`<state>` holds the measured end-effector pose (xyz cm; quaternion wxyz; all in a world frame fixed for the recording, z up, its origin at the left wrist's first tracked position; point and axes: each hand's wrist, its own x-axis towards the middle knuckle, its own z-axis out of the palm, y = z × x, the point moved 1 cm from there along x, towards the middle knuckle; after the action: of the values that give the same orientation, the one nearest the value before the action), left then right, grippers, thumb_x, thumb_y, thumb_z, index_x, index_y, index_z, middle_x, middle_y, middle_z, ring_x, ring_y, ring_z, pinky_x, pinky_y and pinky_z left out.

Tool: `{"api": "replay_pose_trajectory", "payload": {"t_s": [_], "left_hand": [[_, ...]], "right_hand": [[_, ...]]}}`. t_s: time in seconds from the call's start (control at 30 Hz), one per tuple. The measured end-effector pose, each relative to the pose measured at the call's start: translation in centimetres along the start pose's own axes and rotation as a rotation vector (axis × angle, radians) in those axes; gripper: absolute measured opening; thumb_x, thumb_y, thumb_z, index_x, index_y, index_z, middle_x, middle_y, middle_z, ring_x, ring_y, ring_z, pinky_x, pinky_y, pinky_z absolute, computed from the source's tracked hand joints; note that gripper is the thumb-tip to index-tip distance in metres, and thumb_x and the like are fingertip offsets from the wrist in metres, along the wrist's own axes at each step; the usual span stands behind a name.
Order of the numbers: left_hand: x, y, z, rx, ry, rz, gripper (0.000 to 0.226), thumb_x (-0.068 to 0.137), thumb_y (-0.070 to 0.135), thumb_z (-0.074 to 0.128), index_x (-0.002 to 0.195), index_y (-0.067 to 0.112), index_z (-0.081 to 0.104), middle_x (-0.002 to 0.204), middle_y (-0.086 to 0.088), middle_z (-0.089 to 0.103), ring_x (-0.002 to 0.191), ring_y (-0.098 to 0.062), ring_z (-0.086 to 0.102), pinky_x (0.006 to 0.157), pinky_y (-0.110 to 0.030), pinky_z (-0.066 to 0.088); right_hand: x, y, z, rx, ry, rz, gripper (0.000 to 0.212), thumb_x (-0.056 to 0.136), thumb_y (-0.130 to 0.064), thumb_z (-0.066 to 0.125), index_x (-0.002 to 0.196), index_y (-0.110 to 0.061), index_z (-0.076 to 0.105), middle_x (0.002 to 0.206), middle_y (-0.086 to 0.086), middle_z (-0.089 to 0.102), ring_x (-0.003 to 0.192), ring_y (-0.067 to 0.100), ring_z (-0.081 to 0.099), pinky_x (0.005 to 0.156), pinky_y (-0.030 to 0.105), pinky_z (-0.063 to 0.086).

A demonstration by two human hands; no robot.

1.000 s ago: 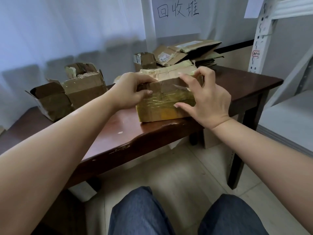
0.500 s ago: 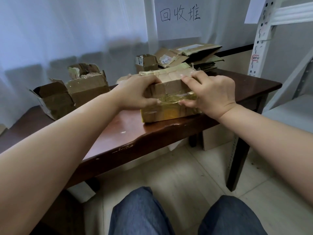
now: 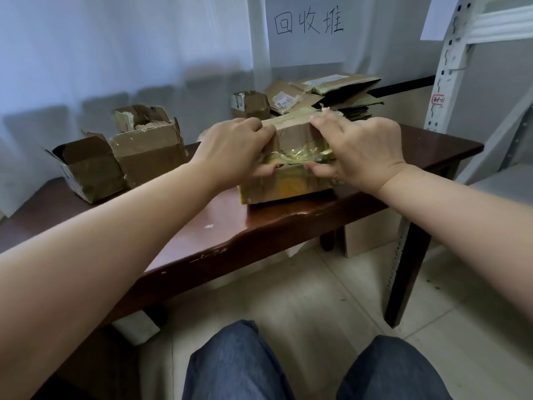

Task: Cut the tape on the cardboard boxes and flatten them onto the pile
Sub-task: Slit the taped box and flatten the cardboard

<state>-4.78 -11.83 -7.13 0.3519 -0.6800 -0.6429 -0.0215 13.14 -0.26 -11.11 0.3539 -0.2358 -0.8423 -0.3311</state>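
**Cardboard box: taped, gripped at both ends**

Cardboard box [image 3: 284,184] near front edge of dark wooden table [image 3: 230,229]. Brown, creased, wrapped in wrinkled yellowish tape [image 3: 300,155]. Left hand [image 3: 235,150] curled round left end; right hand [image 3: 362,148] curled round right end, fingers over top, thumbs on front face.

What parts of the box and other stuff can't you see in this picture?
Head view only:
- Both ends of the taped box are covered by the left hand and right hand.
- Whether the tape is torn through: too crumpled and shiny to tell.
- The label on the pile of flat boxes is too small to read.
- Inside the open boxes, at the left: hidden by their flaps.
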Motion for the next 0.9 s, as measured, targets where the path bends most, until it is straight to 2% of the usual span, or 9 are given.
{"api": "replay_pose_trajectory", "payload": {"t_s": [0.07, 0.17, 0.23, 0.37, 0.47, 0.63, 0.73, 0.8, 0.9], "left_hand": [[0.2, -0.3, 0.0, 0.071, 0.008, 0.046, 0.054, 0.084, 0.056, 0.045, 0.114, 0.013, 0.059, 0.097, -0.006, 0.065, 0.093, -0.031, 0.060, 0.060, -0.035, 0.044], [0.0, -0.2, 0.5, 0.158, -0.031, 0.129, 0.077, 0.075, 0.061, 0.011, 0.119, 0.017, 0.056, 0.096, -0.003, 0.069, 0.087, -0.030, 0.065, 0.054, -0.034, 0.045], [0.0, -0.2, 0.8, 0.175, -0.048, 0.133, 0.080, 0.074, 0.061, 0.007, 0.127, 0.020, 0.051, 0.100, -0.002, 0.070, 0.086, -0.029, 0.066, 0.054, -0.035, 0.047], [-0.6, -0.4, 0.8, 0.041, 0.000, 0.068, 0.081, 0.074, 0.063, 0.012, 0.136, 0.025, 0.047, 0.104, -0.003, 0.070, 0.093, -0.029, 0.064, 0.061, -0.038, 0.051], [-1.4, -0.9, 0.7, -0.261, 0.031, -0.048, 0.081, 0.077, 0.070, 0.027, 0.140, 0.022, 0.046, 0.109, -0.003, 0.069, 0.100, -0.029, 0.064, 0.075, -0.043, 0.053], [-2.3, -1.9, 0.6, -0.651, -0.007, -0.118, 0.086, 0.070, 0.074, 0.053, 0.131, 0.014, 0.049, 0.127, 0.003, 0.059, 0.117, -0.015, 0.057, 0.100, -0.038, 0.045], [-2.8, -2.1, 0.7, -0.565, 0.054, -0.021, 0.074, 0.072, 0.067, 0.062, 0.123, 0.013, 0.053, 0.118, 0.003, 0.057, 0.108, -0.014, 0.056, 0.094, -0.029, 0.043], [-2.9, -2.3, 1.0, -0.595, 0.159, -0.025, 0.042, 0.083, 0.045, 0.066, 0.109, 0.012, 0.064, 0.098, 0.008, 0.061, 0.089, -0.003, 0.059, 0.080, -0.015, 0.042], [-2.4, -2.7, 1.1, -0.808, 0.223, -0.215, 0.022, 0.087, 0.031, 0.066, 0.092, 0.010, 0.073, 0.079, 0.011, 0.067, 0.072, 0.011, 0.055, 0.069, -0.011, 0.042]], "right_hand": [[0.0, -0.1, 0.2, 0.002, 0.016, 0.015, 0.069, 0.068, -0.060, 0.063, 0.114, -0.008, 0.062, 0.105, 0.007, 0.069, 0.048, 0.026, 0.059, 0.049, 0.022, 0.024], [-0.2, 0.2, 1.4, -0.061, 0.053, 0.018, 0.035, 0.073, -0.024, 0.072, 0.105, -0.010, 0.065, 0.095, 0.005, 0.069, 0.047, 0.024, 0.057, 0.046, 0.023, 0.025], [-0.2, 0.3, 1.6, -0.038, 0.094, 0.046, 0.029, 0.070, -0.010, 0.071, 0.099, -0.011, 0.067, 0.090, 0.004, 0.070, 0.047, 0.025, 0.057, 0.045, 0.023, 0.027], [-0.2, 0.8, 0.6, 0.152, 0.052, 0.088, 0.032, 0.072, -0.015, 0.072, 0.104, -0.012, 0.070, 0.095, 0.006, 0.073, 0.055, 0.032, 0.063, 0.049, 0.024, 0.036], [0.1, 0.8, -0.7, 0.235, -0.030, 0.153, 0.039, 0.074, -0.020, 0.069, 0.113, -0.019, 0.069, 0.101, 0.005, 0.072, 0.075, 0.036, 0.067, 0.058, 0.032, 0.044], [0.7, 0.3, -1.7, 0.263, -0.131, 0.242, 0.041, 0.083, -0.024, 0.060, 0.123, -0.029, 0.061, 0.112, 0.001, 0.068, 0.098, 0.034, 0.062, 0.067, 0.031, 0.037], [1.0, 1.2, -1.6, 0.369, -0.182, 0.368, 0.030, 0.085, -0.029, 0.061, 0.116, -0.032, 0.062, 0.104, 0.006, 0.069, 0.100, 0.036, 0.060, 0.070, 0.033, 0.037], [1.1, 1.8, -1.5, 0.501, -0.178, 0.428, 0.022, 0.085, -0.040, 0.063, 0.105, -0.029, 0.065, 0.100, 0.004, 0.069, 0.101, 0.034, 0.059, 0.072, 0.034, 0.039], [0.4, 1.8, -1.6, 0.593, -0.064, 0.480, 0.054, 0.075, -0.058, 0.070, 0.117, -0.028, 0.058, 0.113, -0.001, 0.067, 0.105, 0.028, 0.061, 0.079, 0.036, 0.046]]}}
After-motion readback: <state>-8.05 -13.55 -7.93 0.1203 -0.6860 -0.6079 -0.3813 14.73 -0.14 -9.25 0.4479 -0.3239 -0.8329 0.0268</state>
